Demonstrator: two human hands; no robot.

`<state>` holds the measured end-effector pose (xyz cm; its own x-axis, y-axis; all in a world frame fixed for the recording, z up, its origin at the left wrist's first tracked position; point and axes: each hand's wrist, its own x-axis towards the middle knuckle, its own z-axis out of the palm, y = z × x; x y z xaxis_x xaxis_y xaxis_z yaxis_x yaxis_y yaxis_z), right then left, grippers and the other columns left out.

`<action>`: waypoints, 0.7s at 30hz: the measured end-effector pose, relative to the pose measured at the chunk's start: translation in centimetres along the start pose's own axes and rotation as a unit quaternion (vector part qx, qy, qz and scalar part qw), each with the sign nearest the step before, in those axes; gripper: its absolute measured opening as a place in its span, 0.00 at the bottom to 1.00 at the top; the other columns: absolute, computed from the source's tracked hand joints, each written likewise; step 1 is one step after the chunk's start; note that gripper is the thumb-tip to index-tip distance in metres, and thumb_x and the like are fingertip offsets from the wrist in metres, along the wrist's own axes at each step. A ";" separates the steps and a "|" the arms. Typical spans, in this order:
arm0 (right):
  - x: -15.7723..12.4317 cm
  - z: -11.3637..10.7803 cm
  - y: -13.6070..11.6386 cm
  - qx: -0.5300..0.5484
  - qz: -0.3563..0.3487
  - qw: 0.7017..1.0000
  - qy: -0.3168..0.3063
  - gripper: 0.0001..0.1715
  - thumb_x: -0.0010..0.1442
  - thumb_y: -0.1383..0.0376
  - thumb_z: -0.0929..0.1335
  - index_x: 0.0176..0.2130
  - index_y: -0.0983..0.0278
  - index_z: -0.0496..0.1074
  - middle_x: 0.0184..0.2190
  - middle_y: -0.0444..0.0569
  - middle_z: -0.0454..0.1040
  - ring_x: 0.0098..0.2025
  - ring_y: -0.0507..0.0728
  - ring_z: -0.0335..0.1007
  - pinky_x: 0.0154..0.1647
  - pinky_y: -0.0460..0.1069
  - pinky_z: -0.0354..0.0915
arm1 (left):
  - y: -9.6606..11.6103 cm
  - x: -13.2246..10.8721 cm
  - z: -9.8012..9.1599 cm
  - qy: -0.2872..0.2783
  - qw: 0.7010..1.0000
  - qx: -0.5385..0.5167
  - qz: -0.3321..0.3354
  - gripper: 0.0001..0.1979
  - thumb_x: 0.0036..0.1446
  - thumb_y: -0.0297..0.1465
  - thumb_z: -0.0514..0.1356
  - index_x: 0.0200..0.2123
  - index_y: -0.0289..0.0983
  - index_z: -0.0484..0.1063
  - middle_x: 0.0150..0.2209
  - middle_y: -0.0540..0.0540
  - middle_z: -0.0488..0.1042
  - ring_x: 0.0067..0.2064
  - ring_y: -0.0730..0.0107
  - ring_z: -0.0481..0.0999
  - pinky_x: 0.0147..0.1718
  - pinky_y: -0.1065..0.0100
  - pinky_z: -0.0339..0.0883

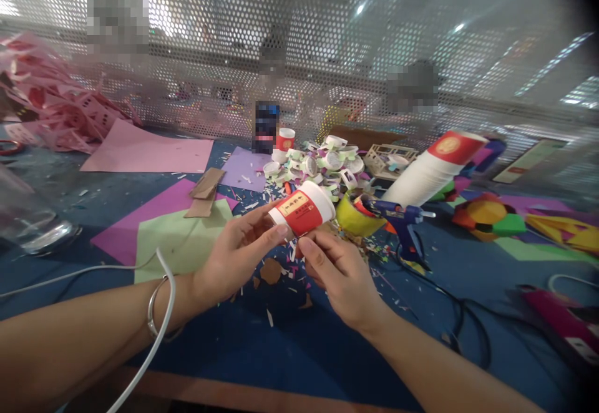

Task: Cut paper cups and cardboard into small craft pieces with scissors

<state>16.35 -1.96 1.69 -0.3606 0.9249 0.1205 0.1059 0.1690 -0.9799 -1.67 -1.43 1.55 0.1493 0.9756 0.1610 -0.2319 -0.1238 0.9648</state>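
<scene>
Head view: left hand [234, 257] grips the paper cup [302, 209], laid sideways; right hand [344, 276] pinches its underside, apparently steadying it over the table [290, 338].

The paper cup [302, 212] looks smooth and matt. Right of it lies a glossy plastic glue gun [402, 218], and behind it stands a perforated metal screen [196, 57].

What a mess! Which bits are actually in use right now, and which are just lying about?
In use: cup, held by left hand and right hand.
Lying about: glue gun, cup stack, tape roll, pink sheet, scraps.
</scene>
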 end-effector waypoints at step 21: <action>-0.3 0.2 -0.6 -0.020 -0.048 0.999 0.015 0.20 0.69 0.53 0.65 0.30 0.62 0.66 0.21 0.38 0.57 0.20 0.47 0.50 0.20 0.47 0.49 | 0.2 -0.9 0.1 0.008 0.996 0.069 0.060 0.28 0.60 0.34 0.65 0.63 0.37 0.67 0.51 0.40 0.77 0.46 0.62 0.77 0.47 0.61 0.74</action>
<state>16.20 -2.41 2.20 -0.3428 0.9134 0.2195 0.1083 0.2706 -0.9566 -1.70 -2.36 1.58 0.1133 0.9549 0.2743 -0.1134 -0.2619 0.9584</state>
